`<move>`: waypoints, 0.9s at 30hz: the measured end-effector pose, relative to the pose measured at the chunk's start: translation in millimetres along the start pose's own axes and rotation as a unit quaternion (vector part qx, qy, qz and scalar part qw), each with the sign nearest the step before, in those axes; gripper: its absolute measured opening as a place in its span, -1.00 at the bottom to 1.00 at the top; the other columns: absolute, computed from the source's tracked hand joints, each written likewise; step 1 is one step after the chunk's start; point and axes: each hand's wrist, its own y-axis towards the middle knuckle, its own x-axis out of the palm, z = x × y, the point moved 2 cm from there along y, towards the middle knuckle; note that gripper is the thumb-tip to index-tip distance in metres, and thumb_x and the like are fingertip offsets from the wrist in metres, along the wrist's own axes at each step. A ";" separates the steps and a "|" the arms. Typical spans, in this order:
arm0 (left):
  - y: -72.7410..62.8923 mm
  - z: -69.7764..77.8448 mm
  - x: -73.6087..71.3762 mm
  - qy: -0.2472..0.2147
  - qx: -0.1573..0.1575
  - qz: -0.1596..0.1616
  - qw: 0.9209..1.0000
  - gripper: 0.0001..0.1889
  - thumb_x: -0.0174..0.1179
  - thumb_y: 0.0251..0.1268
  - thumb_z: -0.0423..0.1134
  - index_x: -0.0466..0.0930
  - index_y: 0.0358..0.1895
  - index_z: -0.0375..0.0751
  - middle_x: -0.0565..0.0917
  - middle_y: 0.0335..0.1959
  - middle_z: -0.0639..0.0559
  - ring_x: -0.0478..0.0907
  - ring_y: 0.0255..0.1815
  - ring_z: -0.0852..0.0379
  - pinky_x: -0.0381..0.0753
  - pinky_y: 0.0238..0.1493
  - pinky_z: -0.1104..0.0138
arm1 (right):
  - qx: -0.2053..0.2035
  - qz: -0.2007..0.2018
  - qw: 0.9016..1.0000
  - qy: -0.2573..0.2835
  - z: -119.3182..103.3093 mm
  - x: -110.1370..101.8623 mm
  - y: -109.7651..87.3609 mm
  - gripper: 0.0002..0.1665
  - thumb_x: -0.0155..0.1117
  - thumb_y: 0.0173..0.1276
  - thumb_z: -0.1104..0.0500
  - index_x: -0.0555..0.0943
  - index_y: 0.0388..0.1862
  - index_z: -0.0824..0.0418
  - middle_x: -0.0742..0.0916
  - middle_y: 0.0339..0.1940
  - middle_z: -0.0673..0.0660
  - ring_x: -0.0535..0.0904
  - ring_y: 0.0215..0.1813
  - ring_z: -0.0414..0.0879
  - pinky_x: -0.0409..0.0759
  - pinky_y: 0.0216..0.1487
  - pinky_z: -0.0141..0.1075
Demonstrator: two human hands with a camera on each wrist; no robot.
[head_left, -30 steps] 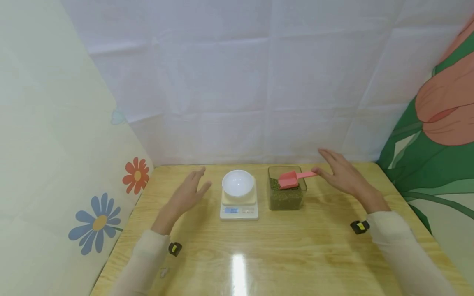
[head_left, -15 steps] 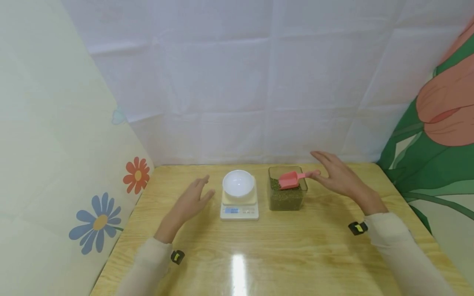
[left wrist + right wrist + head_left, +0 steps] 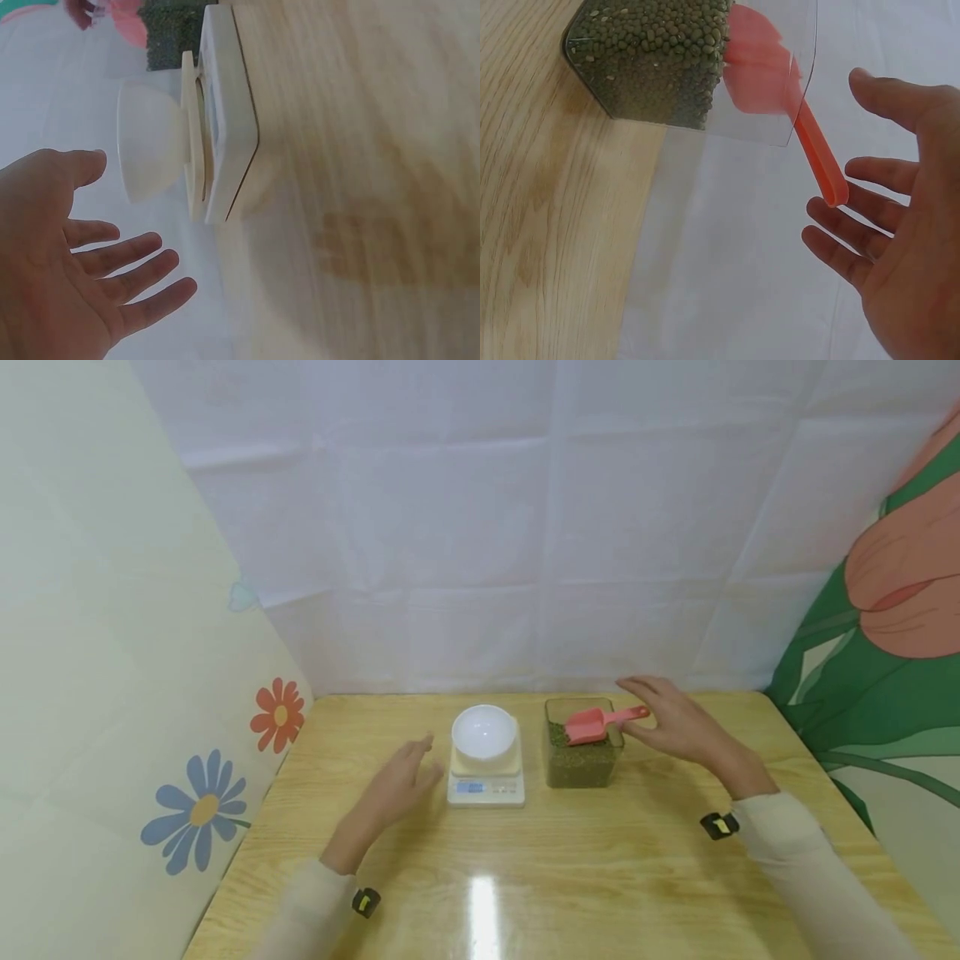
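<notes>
A white bowl (image 3: 483, 732) stands on a kitchen scale (image 3: 510, 798) with a lit blue display. To its right is a clear square container (image 3: 784, 139) of mung beans (image 3: 652, 37). A pink scoop (image 3: 588, 727) rests on the beans, its handle sticking out over the rim to the right. My right hand (image 3: 682, 724) is spread around the handle's end; in the right wrist view the thumb is well apart from the handle, and whether a fingertip touches it I cannot tell. My left hand (image 3: 52, 270) is held beside the bowl, fingers spread, touching nothing.
The wooden table (image 3: 600, 877) carries the scale and container near its back edge. White cloth (image 3: 435, 527) hangs behind it. Flower-printed sheets stand at the left (image 3: 112, 652) and right (image 3: 900, 693). A black wrist device (image 3: 366, 902) sits at the left cuff.
My right hand has moved left and slightly down, bringing its fingers around the scoop's handle end. The left hand has shifted right and toward me. Scale, bowl, container and scoop stay put.
</notes>
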 end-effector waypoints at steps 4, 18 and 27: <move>-5.1 0.6 8.8 -0.001 0.006 -0.004 1.000 -0.24 0.14 0.64 0.07 0.16 0.68 -0.25 0.43 0.57 -0.27 0.38 0.57 -0.30 0.42 0.53 -0.21 | -0.002 -0.005 1.000 -0.004 -1.5 1.5 1.1 -0.12 0.39 0.53 -0.06 0.31 0.65 0.29 0.41 0.57 0.44 0.30 0.56 0.45 0.40 0.43 0.43; -7.3 -0.2 39.3 -0.021 0.027 -0.014 0.999 -0.22 0.26 0.56 0.01 0.23 0.63 -0.35 0.53 0.45 -0.36 0.44 0.50 -0.33 0.46 0.49 -0.21 | -0.025 -0.004 0.999 -0.020 -6.2 6.5 3.8 -0.28 0.43 0.50 0.03 0.49 0.51 0.32 0.53 0.46 0.42 0.40 0.50 0.40 0.49 0.39 0.37; -6.2 6.6 48.2 -0.027 0.039 -0.023 0.999 -0.24 0.38 0.46 -0.09 0.30 0.58 -0.31 0.62 0.27 -0.24 0.57 0.27 -0.12 0.61 0.38 -0.05 | -0.044 0.011 0.999 -0.023 -8.8 10.4 5.1 -0.41 0.44 0.50 0.07 0.59 0.38 0.34 0.61 0.34 0.39 0.51 0.39 0.34 0.56 0.34 0.30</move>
